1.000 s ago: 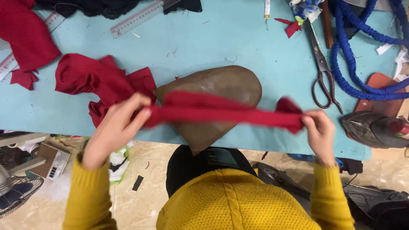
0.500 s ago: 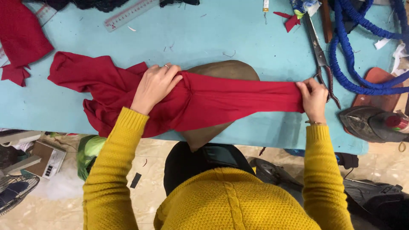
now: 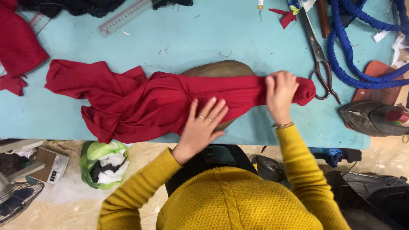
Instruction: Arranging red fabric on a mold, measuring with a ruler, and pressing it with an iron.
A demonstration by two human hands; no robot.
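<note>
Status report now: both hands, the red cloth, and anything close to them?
Left hand flat on red cloth. Right hand grips its end over brown pad. Scissors close beside.

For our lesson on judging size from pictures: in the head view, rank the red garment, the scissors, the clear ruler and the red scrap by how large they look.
1. Red garment
2. Scissors and clear ruler: similar length, unsure
3. Red scrap

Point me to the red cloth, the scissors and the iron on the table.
red cloth (image 3: 140, 100), head view, on the bunched middle folds.
scissors (image 3: 318, 59), head view, on the blades near the pivot.
iron (image 3: 372, 118), head view, on its dark body.
</note>
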